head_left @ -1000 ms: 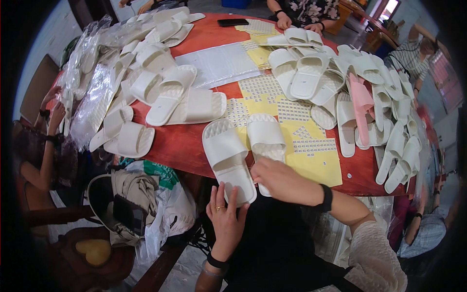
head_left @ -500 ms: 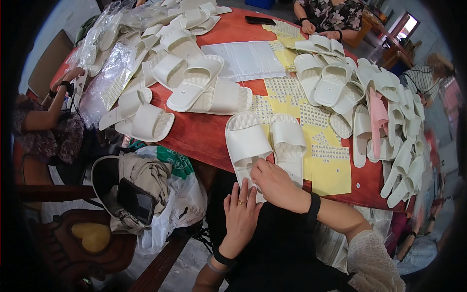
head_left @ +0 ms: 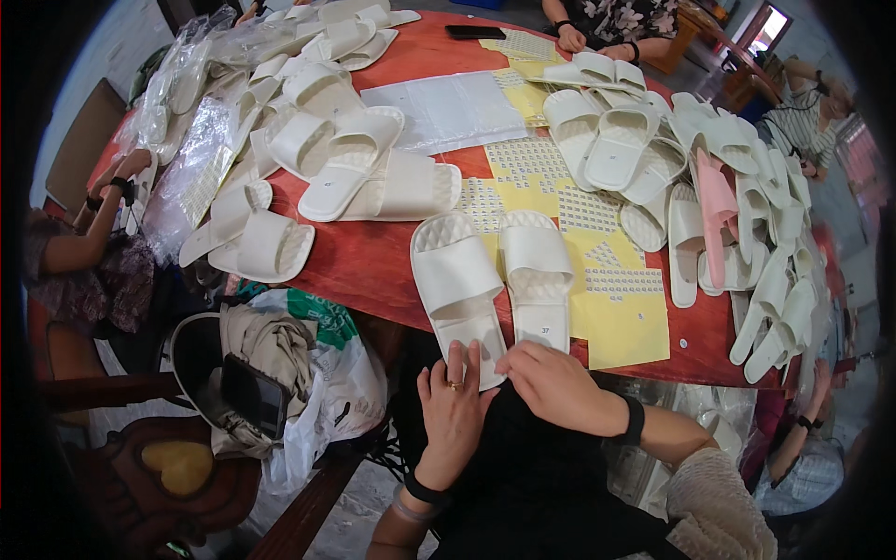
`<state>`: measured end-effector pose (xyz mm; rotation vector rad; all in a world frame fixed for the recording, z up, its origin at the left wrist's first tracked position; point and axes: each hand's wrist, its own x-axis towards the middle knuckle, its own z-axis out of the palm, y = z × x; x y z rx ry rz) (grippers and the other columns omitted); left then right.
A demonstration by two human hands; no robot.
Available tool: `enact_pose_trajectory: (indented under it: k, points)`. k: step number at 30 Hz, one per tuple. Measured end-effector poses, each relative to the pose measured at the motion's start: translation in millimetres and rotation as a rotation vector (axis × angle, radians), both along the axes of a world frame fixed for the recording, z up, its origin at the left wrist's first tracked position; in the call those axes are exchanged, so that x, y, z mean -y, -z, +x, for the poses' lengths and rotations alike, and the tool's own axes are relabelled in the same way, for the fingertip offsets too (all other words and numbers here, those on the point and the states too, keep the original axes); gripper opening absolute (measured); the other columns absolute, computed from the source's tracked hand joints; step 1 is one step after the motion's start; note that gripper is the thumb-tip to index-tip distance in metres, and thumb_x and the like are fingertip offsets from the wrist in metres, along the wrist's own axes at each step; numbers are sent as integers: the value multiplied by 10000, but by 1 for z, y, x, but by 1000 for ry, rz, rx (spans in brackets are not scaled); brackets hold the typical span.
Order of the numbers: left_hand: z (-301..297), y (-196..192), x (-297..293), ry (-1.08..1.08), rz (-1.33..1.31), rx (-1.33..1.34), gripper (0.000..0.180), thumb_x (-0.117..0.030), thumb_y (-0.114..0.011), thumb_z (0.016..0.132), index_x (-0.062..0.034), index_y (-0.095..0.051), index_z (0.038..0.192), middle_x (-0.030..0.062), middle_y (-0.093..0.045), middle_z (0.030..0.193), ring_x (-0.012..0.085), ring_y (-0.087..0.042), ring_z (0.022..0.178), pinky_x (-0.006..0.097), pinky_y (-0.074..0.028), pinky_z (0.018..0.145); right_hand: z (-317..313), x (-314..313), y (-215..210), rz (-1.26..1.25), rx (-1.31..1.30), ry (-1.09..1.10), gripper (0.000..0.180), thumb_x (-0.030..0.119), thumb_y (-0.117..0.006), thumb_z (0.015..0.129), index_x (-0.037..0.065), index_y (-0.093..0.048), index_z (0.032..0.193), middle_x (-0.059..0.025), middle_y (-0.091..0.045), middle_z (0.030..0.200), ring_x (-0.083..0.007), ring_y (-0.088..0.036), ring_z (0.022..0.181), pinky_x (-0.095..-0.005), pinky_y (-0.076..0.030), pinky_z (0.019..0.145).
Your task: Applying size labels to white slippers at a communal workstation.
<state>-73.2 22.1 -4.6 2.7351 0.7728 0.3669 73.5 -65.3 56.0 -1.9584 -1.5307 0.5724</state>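
Note:
In front of me, at the near edge of the table, lies a pair of white slippers. The left slipper reaches past the table edge, and my left hand lies with stretched fingers on its heel. Close beside that heel is my right hand, its fingers curled together and their tips by the heel's right edge. What those fingertips hold, if anything, is hidden. A small printed label shows on the heel of the right slipper, which lies alongside. Yellow sticker sheets with rows of small labels spread out to the right.
Piles of white slippers cover the red table on the left and right, with a pink slipper among them. A plastic pouch and a phone lie farther back. Other people sit around; bags stand lower left.
My right hand has drawn back from inside the left slipper to its heel edge. My left hand stays at the heel. The whole view has shifted slightly.

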Motion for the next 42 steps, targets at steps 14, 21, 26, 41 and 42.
enact_pose_trajectory:
  k: [14, 21, 26, 41, 42]
  points:
    - [-11, 17, 5, -135, -330, 149, 855, -186, -716, 802, 38, -209, 1453, 298, -261, 1470, 393, -388, 1308, 497, -349, 987, 33, -31, 36, 1, 192, -11, 518, 345, -591, 907, 47, -481, 1315, -381, -267, 1391, -511, -304, 1291, -515, -270, 1075]
    - [-5, 25, 2, -45, -320, 156, 880, -169, -701, 807, 86, -157, 1451, 314, -331, 1427, 424, -393, 1281, 480, -324, 1019, 28, -68, 69, 1, 273, 224, 569, 448, -575, 883, -76, -512, 1095, -279, -424, 1104, -429, -383, 1130, -606, -225, 1003]
    - [-13, 28, -5, -124, -320, 300, 911, 0, -673, 750, 48, -122, 1474, 356, -351, 1387, 466, -406, 1257, 477, -313, 1064, 16, -39, 27, 281, 245, 234, 503, 375, -554, 919, -79, -477, 1119, -305, -401, 1155, -466, -361, 1173, -577, -233, 1038]
    - [74, -2, 23, 388, -133, 285, 662, -242, -687, 861, -5, -391, 1403, 238, -359, 1453, 404, -362, 1331, 474, -356, 1047, 189, 186, -60, 429, 491, 993, 368, 247, -547, 937, -32, -451, 1156, -240, -405, 1036, -398, -447, 978, -446, -376, 883]
    - [77, 1, 23, 406, -143, 245, 722, -311, -666, 870, -15, -335, 1439, 223, -311, 1489, 388, -296, 1376, 482, -305, 1084, 207, 205, -64, 375, 466, 1085, 356, 255, -552, 936, -36, -465, 1121, -230, -407, 1007, -389, -454, 943, -439, -385, 861]
